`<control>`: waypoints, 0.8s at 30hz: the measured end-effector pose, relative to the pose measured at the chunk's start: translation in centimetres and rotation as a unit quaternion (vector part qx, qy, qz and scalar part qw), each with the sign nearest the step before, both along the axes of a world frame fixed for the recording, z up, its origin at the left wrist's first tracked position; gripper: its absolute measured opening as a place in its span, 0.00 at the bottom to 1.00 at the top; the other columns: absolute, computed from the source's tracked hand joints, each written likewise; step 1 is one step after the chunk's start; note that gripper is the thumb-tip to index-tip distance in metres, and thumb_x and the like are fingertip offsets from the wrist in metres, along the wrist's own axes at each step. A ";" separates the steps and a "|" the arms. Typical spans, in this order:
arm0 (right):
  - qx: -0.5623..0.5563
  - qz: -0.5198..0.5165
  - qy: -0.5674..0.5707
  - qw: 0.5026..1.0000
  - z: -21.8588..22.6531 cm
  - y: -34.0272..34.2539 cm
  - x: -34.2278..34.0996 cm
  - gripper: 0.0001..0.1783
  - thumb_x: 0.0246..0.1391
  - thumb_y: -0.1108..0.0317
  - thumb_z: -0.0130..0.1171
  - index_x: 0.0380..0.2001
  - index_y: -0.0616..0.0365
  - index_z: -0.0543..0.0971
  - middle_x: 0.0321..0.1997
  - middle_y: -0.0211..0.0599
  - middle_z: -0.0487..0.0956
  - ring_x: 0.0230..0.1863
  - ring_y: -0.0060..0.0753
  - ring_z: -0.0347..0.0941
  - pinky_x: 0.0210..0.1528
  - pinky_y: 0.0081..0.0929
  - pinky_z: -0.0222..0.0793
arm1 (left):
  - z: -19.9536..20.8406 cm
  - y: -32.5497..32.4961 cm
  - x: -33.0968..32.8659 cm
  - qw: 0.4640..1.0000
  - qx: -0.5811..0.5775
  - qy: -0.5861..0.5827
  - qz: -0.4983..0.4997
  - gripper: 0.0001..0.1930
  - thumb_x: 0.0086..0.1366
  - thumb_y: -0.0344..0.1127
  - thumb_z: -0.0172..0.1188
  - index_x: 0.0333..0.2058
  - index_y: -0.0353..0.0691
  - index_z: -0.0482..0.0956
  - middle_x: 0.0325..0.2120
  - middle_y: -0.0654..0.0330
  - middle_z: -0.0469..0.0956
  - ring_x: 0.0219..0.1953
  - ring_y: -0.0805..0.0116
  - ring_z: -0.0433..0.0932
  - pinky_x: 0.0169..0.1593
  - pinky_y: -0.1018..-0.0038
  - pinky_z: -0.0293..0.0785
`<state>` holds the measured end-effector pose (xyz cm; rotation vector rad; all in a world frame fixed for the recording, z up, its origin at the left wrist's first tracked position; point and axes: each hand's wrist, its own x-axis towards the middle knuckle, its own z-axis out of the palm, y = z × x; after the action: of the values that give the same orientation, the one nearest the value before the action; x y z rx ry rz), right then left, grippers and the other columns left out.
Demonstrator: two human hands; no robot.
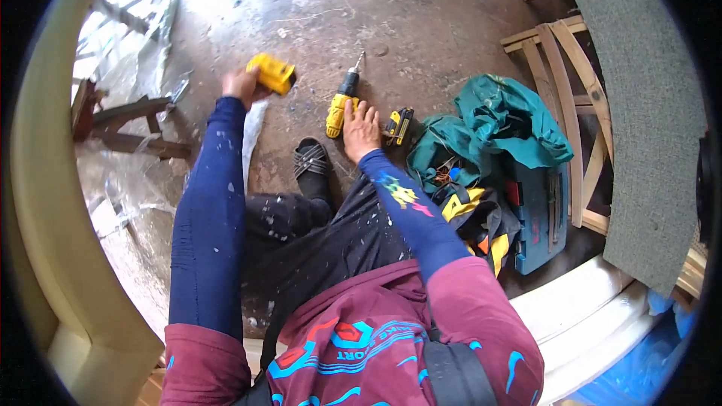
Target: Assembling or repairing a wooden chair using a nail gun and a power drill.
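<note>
Drill point(340, 105), yellow and black, lies on the floor point(421, 15) by my sandal point(310, 159). My right hand point(361, 129) rests flat on it, fingers apart. Farther off, my left hand point(242, 86) has its fingers clamped on a yellow box point(272, 73).

The head-worn fisheye camera is looking steeply down from close above the seated person, facing forward over their lap to the concrete floor point(421, 15), taking in the yellow drill point(340, 107) beside the right hand point(361, 129) and the left hand point(242, 86) farther out.
</note>
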<state>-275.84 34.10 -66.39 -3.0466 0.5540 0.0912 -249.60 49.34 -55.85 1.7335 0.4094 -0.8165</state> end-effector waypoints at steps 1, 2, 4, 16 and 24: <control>-0.008 -0.015 0.039 0.999 -0.4 0.4 0.6 0.34 0.64 0.67 0.46 0.73 0.57 0.57 0.69 0.59 0.64 0.57 0.59 0.71 0.63 0.50 0.64 | -3.1 1.6 -0.2 0.999 0.047 0.008 -0.009 0.18 0.74 0.40 0.52 0.55 0.34 0.73 0.45 0.48 0.82 0.39 0.50 0.85 0.40 0.54 0.86; 0.051 -0.048 0.089 0.994 -0.6 0.0 1.0 0.34 0.65 0.66 0.48 0.73 0.54 0.57 0.69 0.57 0.64 0.55 0.57 0.72 0.61 0.50 0.65 | -5.2 2.0 -1.8 0.997 0.067 0.004 -0.033 0.18 0.74 0.41 0.52 0.56 0.36 0.73 0.45 0.49 0.82 0.37 0.52 0.85 0.37 0.56 0.85; 0.069 -0.054 0.061 0.994 -1.1 -0.6 2.0 0.36 0.63 0.68 0.49 0.73 0.52 0.55 0.61 0.50 0.68 0.50 0.52 0.73 0.52 0.48 0.70 | -10.0 4.9 -2.4 0.996 0.000 0.092 -0.018 0.17 0.75 0.41 0.50 0.58 0.43 0.73 0.45 0.55 0.82 0.41 0.56 0.84 0.43 0.58 0.83; 0.365 -0.006 -0.120 0.923 8.7 -10.1 -1.1 0.49 0.42 0.76 0.62 0.71 0.60 0.58 0.53 0.60 0.77 0.48 0.64 0.78 0.51 0.50 0.75 | -17.0 -0.8 -9.1 0.990 0.032 0.135 -0.033 0.24 0.70 0.44 0.60 0.62 0.45 0.72 0.45 0.57 0.83 0.45 0.52 0.84 0.44 0.50 0.81; 0.683 -0.189 -0.360 0.607 21.9 -10.9 -4.4 0.16 0.61 0.73 0.62 0.50 0.65 0.77 0.30 0.29 0.77 0.24 0.21 0.71 0.30 0.20 0.70 | 3.5 -14.8 -14.4 0.949 -0.032 0.203 -0.240 0.45 0.57 0.69 0.65 0.57 0.30 0.75 0.51 0.37 0.79 0.45 0.45 0.83 0.48 0.49 0.78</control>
<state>-280.20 23.16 -44.46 -1.2195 0.5814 -0.4755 -264.05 34.57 -52.34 1.6199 0.2243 -1.5356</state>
